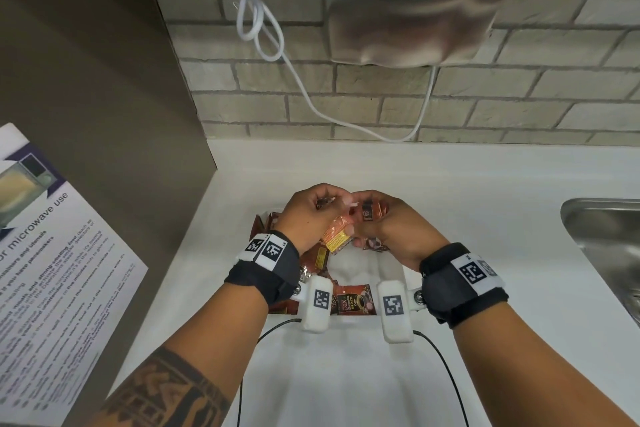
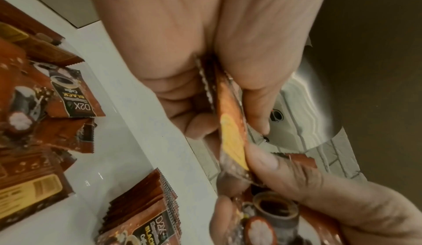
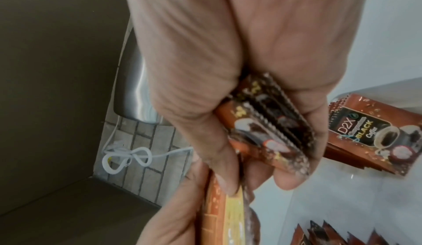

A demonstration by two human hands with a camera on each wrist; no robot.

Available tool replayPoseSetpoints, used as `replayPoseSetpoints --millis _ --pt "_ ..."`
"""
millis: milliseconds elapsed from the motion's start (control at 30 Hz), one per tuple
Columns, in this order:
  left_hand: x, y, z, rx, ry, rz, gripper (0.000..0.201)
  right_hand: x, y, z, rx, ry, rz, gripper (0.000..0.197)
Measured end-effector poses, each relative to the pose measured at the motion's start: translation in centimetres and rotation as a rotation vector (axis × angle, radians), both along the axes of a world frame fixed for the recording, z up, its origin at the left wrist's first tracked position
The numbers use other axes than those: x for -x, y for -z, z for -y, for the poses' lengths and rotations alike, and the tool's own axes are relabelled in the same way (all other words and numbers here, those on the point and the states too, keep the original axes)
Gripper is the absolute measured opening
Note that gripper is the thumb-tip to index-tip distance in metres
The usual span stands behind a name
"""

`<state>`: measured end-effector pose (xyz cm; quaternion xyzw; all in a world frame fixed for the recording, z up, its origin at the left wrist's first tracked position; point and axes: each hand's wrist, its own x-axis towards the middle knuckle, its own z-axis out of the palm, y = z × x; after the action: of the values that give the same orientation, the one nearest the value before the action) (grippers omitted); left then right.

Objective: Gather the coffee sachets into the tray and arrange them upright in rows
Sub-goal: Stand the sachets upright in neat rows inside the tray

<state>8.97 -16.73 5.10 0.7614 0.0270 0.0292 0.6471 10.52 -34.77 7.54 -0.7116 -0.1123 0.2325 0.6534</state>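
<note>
Both hands meet above the white tray (image 1: pixel 388 265) on the counter. My left hand (image 1: pixel 311 215) pinches an orange-brown coffee sachet (image 1: pixel 335 236) with a yellow label, seen edge-on in the left wrist view (image 2: pixel 233 128). My right hand (image 1: pixel 384 222) grips a small stack of brown coffee sachets (image 3: pixel 269 128), and its thumb also touches the left hand's sachet (image 3: pixel 230 218). More sachets lie loose in the tray (image 2: pixel 68 95), and a bunch stands at the near wall (image 1: pixel 351 298).
A steel sink (image 1: pixel 609 246) is sunk into the counter at the right. A hand dryer (image 1: pixel 415 0) with a white cable (image 1: pixel 263 31) hangs on the brick wall. A cabinet side with a microwave notice (image 1: pixel 45 270) stands at the left.
</note>
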Motion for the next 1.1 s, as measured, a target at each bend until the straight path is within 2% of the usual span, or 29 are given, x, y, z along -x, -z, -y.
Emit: replayPoseSetpoints --millis 100,200,300,433,467,533,600,700,833,1000,1100 --pt "-0.1 0.1 -0.3 0.037 -0.108 -0.042 0.013 -0.1 -0.6 0.4 0.007 0.136 0.096 0.041" --pt "-0.2 0.1 -0.5 0.056 -0.184 -0.084 0.014 -0.2 -0.7 0.5 0.063 0.226 0.336 0.038" --pt "0.1 -0.6 0.1 0.142 -0.148 -0.126 0.022 0.5 -0.3 0.0 0.159 0.151 0.543 0.040" --pt "0.5 -1.1 0.5 0.276 -0.059 -0.120 0.043 1.2 0.1 -0.7 0.184 0.062 0.600 0.040" --pt "0.5 -1.1 0.4 0.268 -0.036 -0.105 0.040 1.2 0.1 -0.7 0.200 0.059 0.595 0.039" --pt "0.6 -1.1 0.1 0.216 -0.036 -0.058 0.022 1.1 0.0 -0.4 0.197 0.070 0.526 0.038" --pt "0.6 -1.1 -0.2 0.180 -0.064 -0.046 0.005 0.9 -0.2 0.1 0.117 0.099 0.439 0.040" --pt "0.8 -0.9 -0.5 0.121 -0.079 -0.037 0.011 0.4 -0.4 0.6 0.096 0.184 0.392 0.044" --pt "1.1 -0.8 -0.6 -0.059 -0.029 0.012 0.013 -0.2 -0.4 1.0 0.153 0.265 0.355 0.054" --pt "1.6 -1.3 -0.2 -0.116 0.109 0.040 0.017 0.4 -0.8 1.2 0.074 0.031 0.184 0.061" --pt "1.6 -1.1 0.0 -0.038 0.087 0.012 0.030 0.7 -0.7 1.2 0.009 0.020 0.152 0.056"
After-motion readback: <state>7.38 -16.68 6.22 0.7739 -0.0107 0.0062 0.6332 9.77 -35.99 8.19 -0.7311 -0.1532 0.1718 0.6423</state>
